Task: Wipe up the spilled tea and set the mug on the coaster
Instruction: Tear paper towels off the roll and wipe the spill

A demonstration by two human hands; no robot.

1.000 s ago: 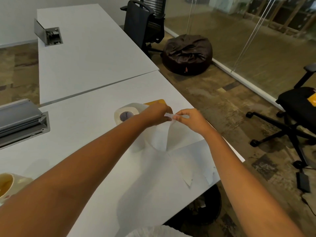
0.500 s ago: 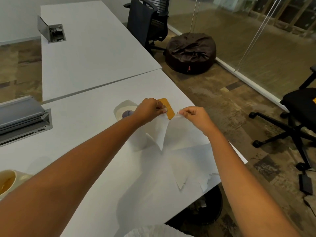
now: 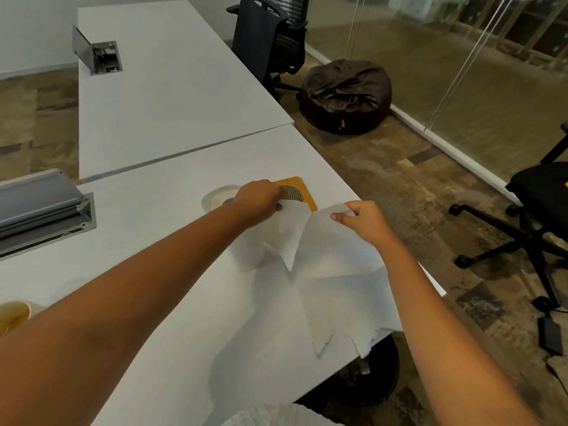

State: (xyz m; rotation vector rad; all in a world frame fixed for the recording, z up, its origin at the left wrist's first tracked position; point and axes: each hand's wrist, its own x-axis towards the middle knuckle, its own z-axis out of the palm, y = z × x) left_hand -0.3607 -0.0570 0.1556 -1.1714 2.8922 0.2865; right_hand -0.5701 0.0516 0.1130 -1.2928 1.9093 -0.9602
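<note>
- Nearest the camera, at the low left edge: mug (image 3: 12, 315), cream-coloured, only partly in view, standing on the white bench (image 3: 172, 302) behind the left forearm; well apart from the coaster.
- Across the bench's right front corner: loose paper towel sheet (image 3: 335, 290), spread flat, ragged lower edge hanging just over the bench edge.
- Further in, right hand (image 3: 365, 219): fingers pinched shut on the upper corner of that sheet, lifting it off the bench.
- Beside it, left hand (image 3: 258, 201): fingers closed on the neighbouring strip of towel, which runs down from the roll; V-shaped split open between the two pieces, joined only at the bottom point.
- Just behind the left hand: paper towel roll (image 3: 221, 198), upright on the bench, top partly hidden by the wrist.
- Right of the roll, touching neither hand: coaster (image 3: 299, 192), orange square with a dark round patterned centre, flat near the bench's right edge, partly covered by the raised towel.
- Spilled tea: cannot tell where from this view.
- Far left: grey cable tray (image 3: 40, 207), lid raised.
- Beyond: second white bench (image 3: 172, 87), black office chair (image 3: 267, 41), dark beanbag (image 3: 345, 96) on the floor by a glass wall.
</note>
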